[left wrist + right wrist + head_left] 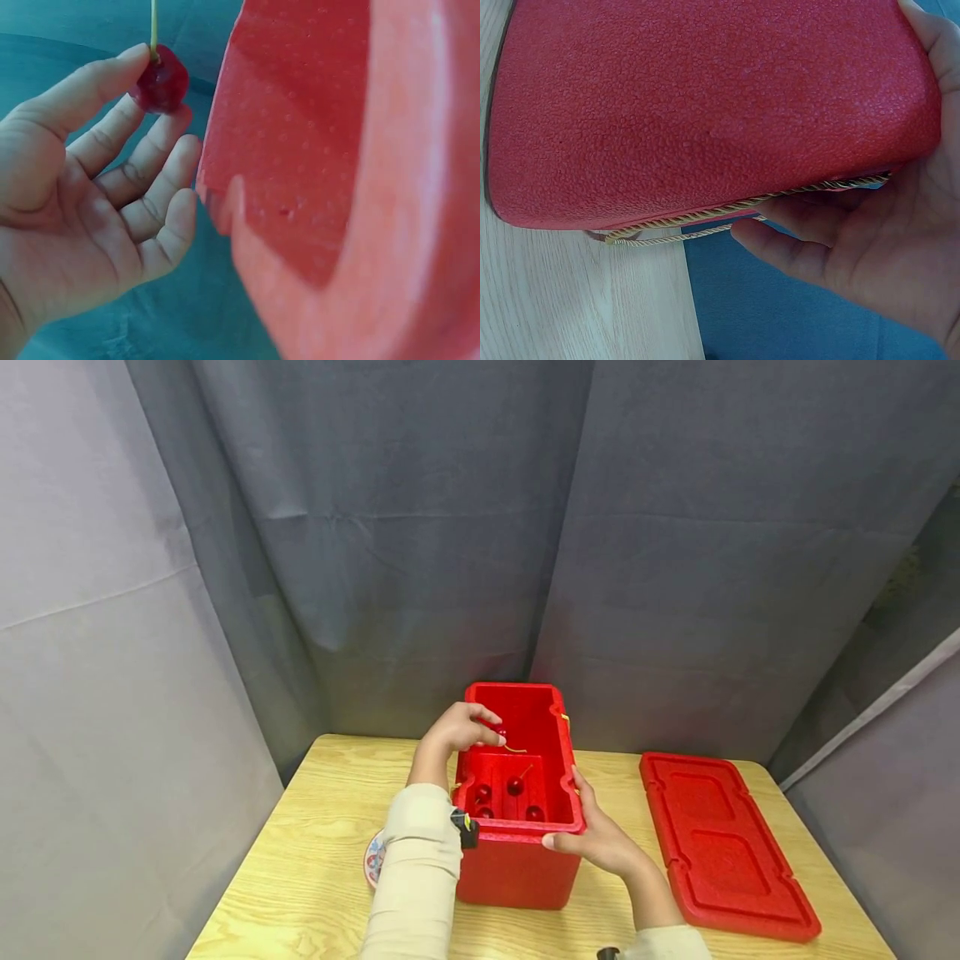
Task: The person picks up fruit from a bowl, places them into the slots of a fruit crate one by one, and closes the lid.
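A red foam box stands upright on the table, its top uncovered. Several cherries lie on its floor. Over the box's left rim, my left hand pinches one cherry between thumb and fingertips, its stem pointing up in the left wrist view. The other fingers of that hand are loosely bent. My right hand grips the near right corner of the box, thumb on the front and fingers along the right side. Beside those fingers runs a twisted gold cord.
The red lid lies flat on the wooden table to the right. A patterned plate is left of the box, mostly hidden by my left sleeve. Grey curtains hang close behind the table and at both sides.
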Demonstrator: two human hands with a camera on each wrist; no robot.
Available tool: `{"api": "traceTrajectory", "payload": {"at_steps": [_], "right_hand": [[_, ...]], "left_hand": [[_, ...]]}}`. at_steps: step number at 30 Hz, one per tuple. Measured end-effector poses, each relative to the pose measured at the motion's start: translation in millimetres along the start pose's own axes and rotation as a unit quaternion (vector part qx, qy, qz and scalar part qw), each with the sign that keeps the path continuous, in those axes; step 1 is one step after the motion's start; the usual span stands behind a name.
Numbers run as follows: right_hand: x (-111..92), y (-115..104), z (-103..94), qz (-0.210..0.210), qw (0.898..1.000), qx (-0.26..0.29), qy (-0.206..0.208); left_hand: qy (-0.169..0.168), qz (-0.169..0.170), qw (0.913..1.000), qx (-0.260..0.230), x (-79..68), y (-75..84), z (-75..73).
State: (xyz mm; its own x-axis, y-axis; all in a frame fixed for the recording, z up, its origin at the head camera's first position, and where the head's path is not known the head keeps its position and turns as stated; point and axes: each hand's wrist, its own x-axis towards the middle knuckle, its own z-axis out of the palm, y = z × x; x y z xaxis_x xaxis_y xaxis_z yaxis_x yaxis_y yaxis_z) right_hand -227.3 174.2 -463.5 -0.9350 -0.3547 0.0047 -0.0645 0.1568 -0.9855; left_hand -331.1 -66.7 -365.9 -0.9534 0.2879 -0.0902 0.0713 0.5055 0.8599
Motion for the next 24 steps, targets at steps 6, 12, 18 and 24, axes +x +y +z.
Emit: {"api": "traceTrajectory", "payload": {"at_steps": [6,12,18,24], "right_hand": [[0,0,0.7,-0.004,1.0,-0.016,0.003],[0,0,1.3,-0.006,1.0,-0.016,0.001],[0,2,2.8,-0.012,1.0,-0.01,-0.006],[2,1,3.2,-0.014,1.0,-0.012,-0.003]], "left_hand": [[-0.009,-0.021,0.9994,-0.028,9.3,-3.9,4.1],[-0.003,-0.043,0.9983,-0.038,15.1,-4.0,7.0],[-0.012,-0.048,0.9981,-0.038,14.8,-4.0,7.2],[-0.002,-0.034,0.9992,-0.023,7.4,2.1,1.2]]}}
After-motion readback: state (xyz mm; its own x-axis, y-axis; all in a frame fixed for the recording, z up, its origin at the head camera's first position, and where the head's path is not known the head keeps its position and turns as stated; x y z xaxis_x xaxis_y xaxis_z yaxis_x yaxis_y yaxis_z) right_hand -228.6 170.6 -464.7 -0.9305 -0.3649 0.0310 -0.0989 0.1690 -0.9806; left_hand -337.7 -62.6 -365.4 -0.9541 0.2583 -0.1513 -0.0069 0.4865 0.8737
